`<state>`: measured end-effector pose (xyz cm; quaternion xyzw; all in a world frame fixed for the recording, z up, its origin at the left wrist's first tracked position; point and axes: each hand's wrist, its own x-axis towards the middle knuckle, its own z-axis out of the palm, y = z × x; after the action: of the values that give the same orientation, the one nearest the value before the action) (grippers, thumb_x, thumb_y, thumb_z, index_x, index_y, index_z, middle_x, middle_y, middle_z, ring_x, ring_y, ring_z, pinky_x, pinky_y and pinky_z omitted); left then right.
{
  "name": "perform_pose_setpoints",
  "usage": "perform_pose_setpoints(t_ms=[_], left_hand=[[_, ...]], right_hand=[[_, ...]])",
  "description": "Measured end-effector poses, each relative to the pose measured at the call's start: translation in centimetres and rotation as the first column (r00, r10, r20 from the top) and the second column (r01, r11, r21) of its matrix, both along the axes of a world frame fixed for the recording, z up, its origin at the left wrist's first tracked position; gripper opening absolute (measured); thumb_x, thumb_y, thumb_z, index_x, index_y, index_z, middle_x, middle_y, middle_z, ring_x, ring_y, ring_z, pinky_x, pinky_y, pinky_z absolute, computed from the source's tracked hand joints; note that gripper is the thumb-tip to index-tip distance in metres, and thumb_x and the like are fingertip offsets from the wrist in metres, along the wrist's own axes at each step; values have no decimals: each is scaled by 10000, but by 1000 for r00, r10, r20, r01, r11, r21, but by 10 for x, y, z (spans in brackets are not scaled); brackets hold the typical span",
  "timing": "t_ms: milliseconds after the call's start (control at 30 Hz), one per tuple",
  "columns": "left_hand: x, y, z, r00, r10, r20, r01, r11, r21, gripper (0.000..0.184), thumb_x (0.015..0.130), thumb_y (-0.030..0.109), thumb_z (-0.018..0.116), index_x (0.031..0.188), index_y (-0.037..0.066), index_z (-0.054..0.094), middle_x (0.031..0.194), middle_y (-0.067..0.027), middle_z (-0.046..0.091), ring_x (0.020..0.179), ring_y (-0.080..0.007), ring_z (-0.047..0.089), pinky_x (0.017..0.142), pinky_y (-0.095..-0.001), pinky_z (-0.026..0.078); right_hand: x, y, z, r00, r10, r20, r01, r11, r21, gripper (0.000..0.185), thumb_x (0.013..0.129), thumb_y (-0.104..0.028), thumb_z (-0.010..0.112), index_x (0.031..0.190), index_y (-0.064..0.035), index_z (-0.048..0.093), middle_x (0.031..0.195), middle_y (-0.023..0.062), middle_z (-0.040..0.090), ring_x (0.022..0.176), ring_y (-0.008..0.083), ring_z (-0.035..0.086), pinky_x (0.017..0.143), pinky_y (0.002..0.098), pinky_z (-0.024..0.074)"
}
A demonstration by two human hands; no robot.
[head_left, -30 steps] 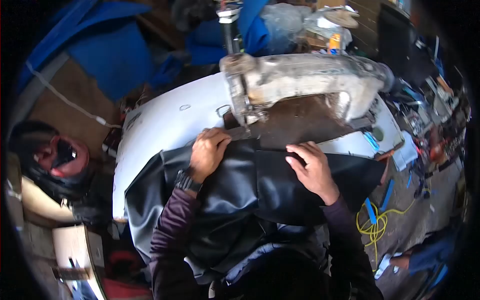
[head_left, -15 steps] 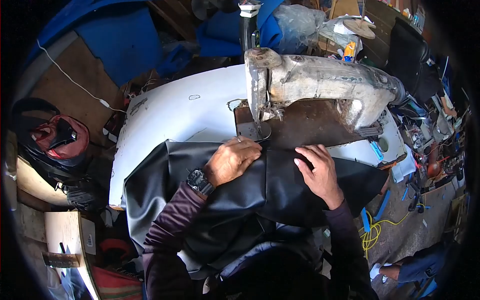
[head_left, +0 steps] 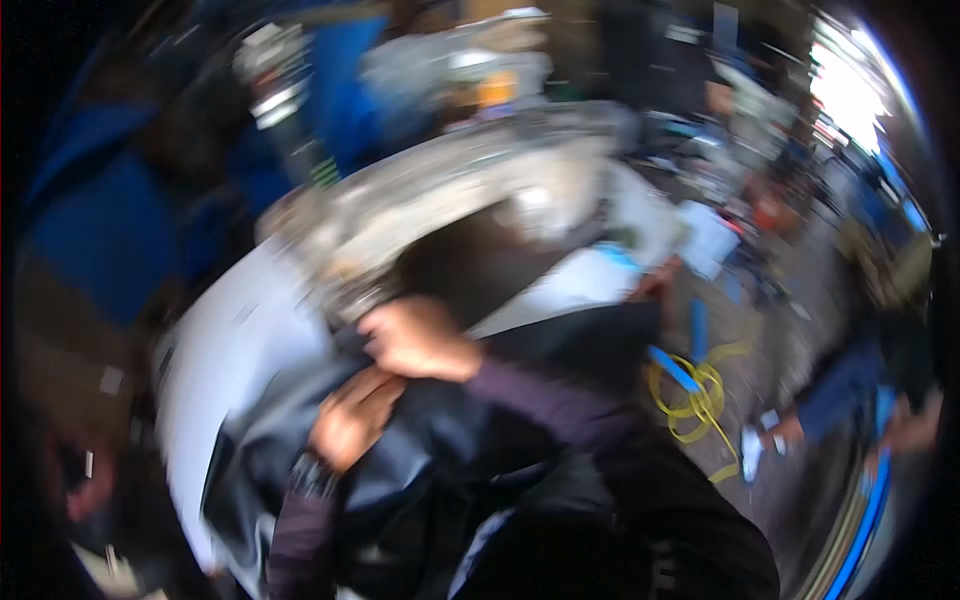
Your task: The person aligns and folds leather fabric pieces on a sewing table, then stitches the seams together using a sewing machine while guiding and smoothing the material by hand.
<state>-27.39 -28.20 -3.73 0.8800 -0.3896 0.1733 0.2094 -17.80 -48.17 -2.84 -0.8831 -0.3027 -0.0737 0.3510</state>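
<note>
The whole view is smeared by motion. A black leather-like sheet (head_left: pixel 440 420) drapes over the near side of the sewing table and my lap. My left hand (head_left: pixel 355 418), wearing a dark wristwatch (head_left: pixel 314 474), lies on this sheet with its fingers stretched towards the sewing machine. Just beyond it, my right hand (head_left: pixel 420 338) crosses over, fingers curled close by the needle end of the worn, pale sewing machine (head_left: pixel 460 190). What its fingertips grip, if anything, is hidden by blur.
The white tabletop (head_left: pixel 235 330) extends left of the machine. On the floor to the right lies a coiled yellow cable (head_left: pixel 690 405). Another person (head_left: pixel 850 390) is at the right edge. Cluttered items (head_left: pixel 740 170) stand behind the table at right.
The view has swung to the right, so the machine appears further left and tilted. My right hand has moved left across the sheet to the needle end, near my left hand.
</note>
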Motion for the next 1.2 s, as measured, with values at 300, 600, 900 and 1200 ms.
perform_pose_setpoints(t_ms=[300,600,900,1200], left_hand=[[-8,-5,9,994,69,-80,-78,991,-108,106,967,2,720,1065,-16,755,1116,-188,757,1032,-395,746,920,-463,606],[-7,-8,10,995,68,-70,-77,988,-133,115,941,14,737,1042,-35,762,1087,-191,760,974,-378,747,895,-448,593],[-10,-13,22,983,172,-68,-182,962,-203,183,1007,43,640,1153,-46,707,1182,-238,722,1089,-410,695,1004,-468,534],[10,-1,6,975,210,-67,-209,978,16,405,1050,35,489,1408,-75,646,1387,-286,672,1252,-470,626,1151,-517,438]], right_hand=[[5,27,-46,983,-44,179,15,986,165,130,744,-159,754,758,-30,735,773,219,720,819,431,732,791,547,551],[4,21,-52,968,18,249,-33,998,55,121,725,-141,772,778,-46,719,824,143,728,942,360,700,827,515,530],[-7,13,-47,939,82,334,-68,996,-53,138,784,-183,761,853,-64,752,942,95,712,1041,304,655,890,454,527],[-24,2,-56,851,69,521,-45,997,-58,147,868,-185,697,878,-53,761,1005,101,683,1089,293,611,915,439,511]])
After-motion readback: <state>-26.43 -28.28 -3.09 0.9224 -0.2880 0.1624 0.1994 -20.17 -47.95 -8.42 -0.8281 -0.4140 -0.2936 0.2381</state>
